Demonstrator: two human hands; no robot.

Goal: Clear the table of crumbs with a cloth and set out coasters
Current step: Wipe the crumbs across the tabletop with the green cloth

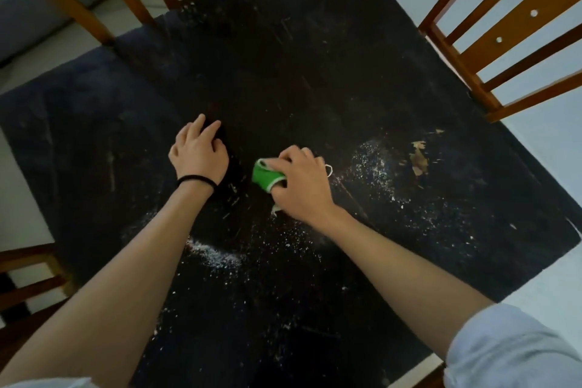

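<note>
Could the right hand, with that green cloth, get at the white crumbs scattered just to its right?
Probably yes. The right hand already holds the green cloth on the table, and the crumbs lie beside it with nothing visible between.

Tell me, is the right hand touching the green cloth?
Touching. The head view shows the right hand gripping the bunched green cloth, fingers curled over it against the table.

Both bare forearms reach forward, sleeves pushed up past the elbows. Left hand (198,151) lies palm down, fingers (210,130) loosely spread, a dark band on its wrist. Right hand (302,179) is knuckles up, fingers curled tight around something.
</note>
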